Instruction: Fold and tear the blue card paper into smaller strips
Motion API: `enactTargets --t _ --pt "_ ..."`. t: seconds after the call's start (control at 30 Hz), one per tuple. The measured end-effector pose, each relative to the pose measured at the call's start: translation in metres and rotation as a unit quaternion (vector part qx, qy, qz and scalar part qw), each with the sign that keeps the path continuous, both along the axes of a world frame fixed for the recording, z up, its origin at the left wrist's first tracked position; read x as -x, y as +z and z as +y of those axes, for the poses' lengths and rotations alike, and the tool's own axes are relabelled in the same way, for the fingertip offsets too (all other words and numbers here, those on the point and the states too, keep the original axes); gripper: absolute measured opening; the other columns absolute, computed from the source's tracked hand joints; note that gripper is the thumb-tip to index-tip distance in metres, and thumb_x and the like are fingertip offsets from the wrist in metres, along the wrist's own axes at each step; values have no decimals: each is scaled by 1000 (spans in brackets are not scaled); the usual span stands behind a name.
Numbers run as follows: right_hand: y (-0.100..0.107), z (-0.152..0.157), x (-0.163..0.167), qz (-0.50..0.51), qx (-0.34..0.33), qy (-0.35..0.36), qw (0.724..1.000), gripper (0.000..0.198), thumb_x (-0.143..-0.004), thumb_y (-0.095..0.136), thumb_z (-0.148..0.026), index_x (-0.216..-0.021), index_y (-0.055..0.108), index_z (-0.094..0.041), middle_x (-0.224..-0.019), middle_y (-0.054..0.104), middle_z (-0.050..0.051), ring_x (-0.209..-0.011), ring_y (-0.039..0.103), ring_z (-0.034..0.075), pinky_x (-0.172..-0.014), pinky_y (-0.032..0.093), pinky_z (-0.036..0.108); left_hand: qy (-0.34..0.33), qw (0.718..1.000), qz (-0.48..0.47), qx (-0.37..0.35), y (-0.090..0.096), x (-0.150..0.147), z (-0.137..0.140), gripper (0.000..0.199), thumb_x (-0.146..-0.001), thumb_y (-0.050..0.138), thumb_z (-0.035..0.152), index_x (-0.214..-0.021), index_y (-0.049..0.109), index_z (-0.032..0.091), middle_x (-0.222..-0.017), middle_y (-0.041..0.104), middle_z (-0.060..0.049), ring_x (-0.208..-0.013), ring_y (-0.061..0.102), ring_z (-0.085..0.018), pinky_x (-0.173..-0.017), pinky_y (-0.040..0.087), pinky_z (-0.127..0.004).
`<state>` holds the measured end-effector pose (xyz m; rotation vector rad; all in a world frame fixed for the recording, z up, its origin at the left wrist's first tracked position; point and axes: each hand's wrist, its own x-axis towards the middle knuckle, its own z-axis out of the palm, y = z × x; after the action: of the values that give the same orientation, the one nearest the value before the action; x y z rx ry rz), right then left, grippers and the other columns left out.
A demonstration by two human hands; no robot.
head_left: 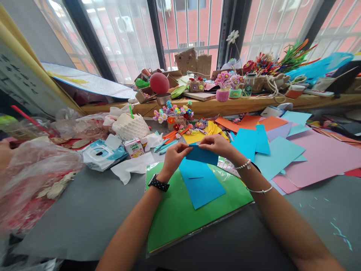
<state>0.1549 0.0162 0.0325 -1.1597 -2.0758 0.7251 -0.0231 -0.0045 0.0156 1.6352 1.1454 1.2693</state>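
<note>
A small blue paper piece [203,155] is held up between my two hands, above a green sheet pack [166,210] in a clear sleeve. My left hand [177,158] pinches its left end; a dark watch sits on that wrist. At the upper edge, my right hand [217,146] pinches the same piece, with bracelets on the wrist. Below it, a larger blue paper sheet [201,188] lies on the green pack, with a short dark line across it. More blue paper [244,143] lies just right of my right hand.
Pink paper [324,154] and light teal paper [278,158] spread to the right. On the left are a wipes pack [98,153], a small carton [134,148], tissue [132,165] and plastic bags [39,169]. Craft flowers [176,114] and a windowsill [203,107] with clutter stand behind.
</note>
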Motion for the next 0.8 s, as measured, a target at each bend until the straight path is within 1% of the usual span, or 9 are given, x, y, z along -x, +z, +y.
enactTargets --t 0.2,0.3,0.37,0.43,0.57,0.63,0.7,0.8 --pt "0 2 -3 -1 -13 -1 1000 18 -69 54 -31 -71 64 -16 -68 64 5 -62 55 14 -56 39 25 -40 997 -18 59 3 0 -1 26 -59 66 39 -64 61 14 -57 57 2 -53 52 -9 -53 44 -20" --pt "1 2 -4 23 -17 -34 999 19 -68 54 -32 -70 63 -15 -65 62 4 -58 52 12 -52 37 24 -90 988 -26 127 2 0 -1 26 -59 66 39 -63 61 14 -58 61 -1 -54 57 -12 -54 48 -23" --pt "2 2 -4 55 -15 -62 996 21 -67 55 -34 -71 63 -15 -64 61 4 -57 51 12 -50 37 24 -104 982 -33 156 0 -1 -1 26 -58 67 38 -64 62 13 -60 64 -4 -55 60 -13 -55 50 -24" --pt "2 2 -5 91 -6 -80 993 23 -66 56 -36 -72 63 -14 -63 61 4 -56 51 12 -50 37 24 -96 983 -44 151 0 -1 -1 26 -58 68 37 -65 63 12 -63 65 -6 -56 61 -14 -56 51 -25" --pt "1 2 -4 131 17 -72 989 25 -65 58 -38 -70 61 -14 -64 61 4 -56 51 12 -51 39 24 -65 989 -83 108 1 0 -1 26 -59 68 37 -63 62 12 -62 65 -5 -58 61 -14 -59 52 -25" --pt "0 2 -4 137 38 -53 988 24 -64 59 -38 -68 60 -15 -61 59 3 -54 50 11 -51 39 24 -36 989 -107 92 2 0 -1 26 -58 68 37 -62 62 12 -59 64 -3 -57 61 -13 -60 52 -26" --pt "0 3 -4 133 80 -17 988 24 -64 59 -39 -64 58 -15 -57 57 2 -53 50 10 -52 41 24 -9 988 -128 88 3 1 -1 27 -56 70 36 -65 63 12 -59 63 -2 -56 60 -12 -61 52 -26" --pt "1 2 -4 124 125 31 984 28 -65 58 -42 -57 55 -16 -53 54 1 -52 51 10 -52 42 24 3 985 -142 95 4 1 -1 29 -54 71 36 -69 64 11 -63 64 -3 -57 60 -12 -62 52 -27"
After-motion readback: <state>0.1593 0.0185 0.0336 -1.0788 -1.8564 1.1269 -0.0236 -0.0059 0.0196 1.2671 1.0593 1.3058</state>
